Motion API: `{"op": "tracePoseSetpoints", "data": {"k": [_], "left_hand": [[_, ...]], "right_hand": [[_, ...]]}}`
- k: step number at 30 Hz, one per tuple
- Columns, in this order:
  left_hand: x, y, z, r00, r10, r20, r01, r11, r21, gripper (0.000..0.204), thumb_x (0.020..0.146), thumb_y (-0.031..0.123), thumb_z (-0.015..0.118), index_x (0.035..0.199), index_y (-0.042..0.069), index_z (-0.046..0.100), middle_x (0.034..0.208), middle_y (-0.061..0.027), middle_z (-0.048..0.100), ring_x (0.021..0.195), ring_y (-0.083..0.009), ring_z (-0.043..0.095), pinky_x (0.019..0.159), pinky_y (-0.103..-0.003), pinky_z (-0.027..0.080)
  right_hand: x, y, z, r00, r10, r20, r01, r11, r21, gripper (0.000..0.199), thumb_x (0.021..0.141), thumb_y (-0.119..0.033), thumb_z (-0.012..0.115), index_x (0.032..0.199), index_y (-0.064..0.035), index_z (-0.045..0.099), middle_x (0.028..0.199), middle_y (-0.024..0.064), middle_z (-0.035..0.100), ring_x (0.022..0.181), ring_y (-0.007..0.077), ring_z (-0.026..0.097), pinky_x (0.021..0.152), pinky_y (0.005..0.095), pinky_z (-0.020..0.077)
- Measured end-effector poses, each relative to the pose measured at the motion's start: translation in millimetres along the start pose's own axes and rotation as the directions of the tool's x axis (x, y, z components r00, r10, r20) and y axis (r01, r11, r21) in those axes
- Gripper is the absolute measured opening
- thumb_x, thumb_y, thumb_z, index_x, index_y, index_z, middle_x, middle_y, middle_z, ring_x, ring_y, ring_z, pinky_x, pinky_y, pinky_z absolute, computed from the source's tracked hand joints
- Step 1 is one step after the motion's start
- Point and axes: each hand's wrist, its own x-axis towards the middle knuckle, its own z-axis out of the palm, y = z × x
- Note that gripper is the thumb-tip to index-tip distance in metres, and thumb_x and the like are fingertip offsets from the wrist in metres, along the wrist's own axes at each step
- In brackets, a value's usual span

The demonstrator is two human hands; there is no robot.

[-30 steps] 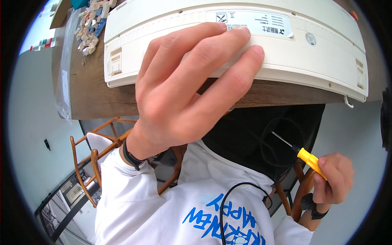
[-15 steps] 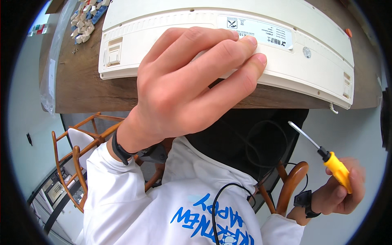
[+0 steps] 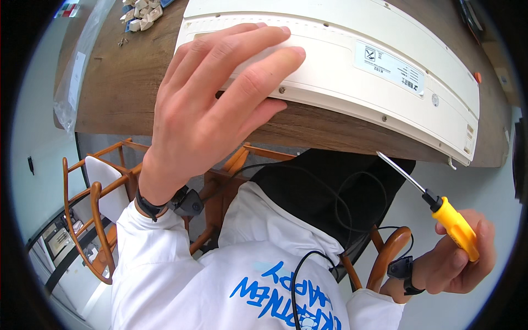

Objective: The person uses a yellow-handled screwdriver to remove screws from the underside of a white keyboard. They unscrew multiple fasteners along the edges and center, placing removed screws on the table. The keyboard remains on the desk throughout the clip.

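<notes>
Keyboard housing (image 3: 352, 71), cream plastic, lies underside up at the near edge of the wooden surface (image 3: 126, 82), label and screw points showing. Left hand (image 3: 214, 110) rests flat on its left part, fingers (image 3: 258, 60) spread and pressing down; compared with a second ago the hand sits further left and the housing has slid right, exposing more of the near rim. Right hand (image 3: 459, 258) grips the yellow-handled screwdriver (image 3: 434, 206), fingers closed around the handle; it has risen from lap level, shaft tip now just beside the housing's near right corner, not touching. Judgement: tool is being brought to a screw. Loose keycaps (image 3: 140, 14) lie at far left
</notes>
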Motion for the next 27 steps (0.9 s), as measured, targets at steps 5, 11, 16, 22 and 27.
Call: {"op": "tracePoseSetpoints", "data": {"k": [5,11,16,22,27], "left_hand": [[-8.3,-3.9,-1.6,1.000,-0.002,-0.004,0.002,1.000,-0.012,0.059,0.069,0.014,0.091,0.124,0.007,0.072,0.128,-0.0112,0.074,0.123,-0.0310,0.068,0.099,-0.040,0.056],[-12.3,-11.7,-3.3,0.999,-0.001,-0.036,0.000,0.999,-0.040,0.045,0.071,0.014,0.089,0.114,0.010,0.078,0.126,-0.0092,0.076,0.121,-0.0291,0.070,0.099,-0.039,0.057],[-15.2,-16.8,-3.2,0.998,-0.011,-0.064,0.007,0.998,-0.059,0.048,0.069,0.017,0.088,0.116,0.013,0.079,0.125,-0.0082,0.076,0.119,-0.0277,0.071,0.098,-0.039,0.059],[-11.2,-18.4,-1.0,0.991,0.015,-0.131,-0.019,0.999,-0.029,0.041,0.070,0.020,0.087,0.111,0.013,0.081,0.116,-0.0069,0.079,0.110,-0.0264,0.075,0.091,-0.038,0.063],[-6.3,-21.8,-5.7,0.990,0.114,-0.079,-0.109,0.992,0.056,0.037,0.072,0.021,0.085,0.107,0.010,0.082,0.109,-0.0078,0.080,0.103,-0.0269,0.077,0.086,-0.038,0.066]], "right_hand": [[25.4,-17.4,9.9,0.997,-0.018,0.069,0.019,1.000,-0.018,0.036,0.104,-0.022,0.055,0.137,-0.0061,0.059,0.095,0.0191,0.062,0.077,0.0224,0.062,0.068,0.0295,0.0524],[59.7,-30.5,23.3,0.973,-0.028,0.230,0.030,0.999,-0.009,0.035,0.102,-0.017,0.058,0.135,-0.0056,0.060,0.096,0.0191,0.062,0.078,0.0221,0.063,0.069,0.0286,0.0534],[73.5,-34.8,41.9,0.971,-0.074,0.227,0.090,0.994,-0.060,0.034,0.103,-0.016,0.058,0.134,-0.0045,0.060,0.098,0.0190,0.064,0.075,0.0215,0.064,0.070,0.0288,0.0548],[78.5,-35.8,49.4,0.974,-0.061,0.218,0.078,0.995,-0.067,0.033,0.103,-0.017,0.058,0.134,-0.0044,0.060,0.097,0.0191,0.064,0.074,0.0209,0.064,0.070,0.0282,0.0548],[79.2,-33.2,46.2,0.963,-0.090,0.255,0.108,0.992,-0.058,0.035,0.101,-0.017,0.059,0.134,-0.0044,0.060,0.101,0.0196,0.063,0.077,0.0215,0.064,0.069,0.0276,0.0540]]}}
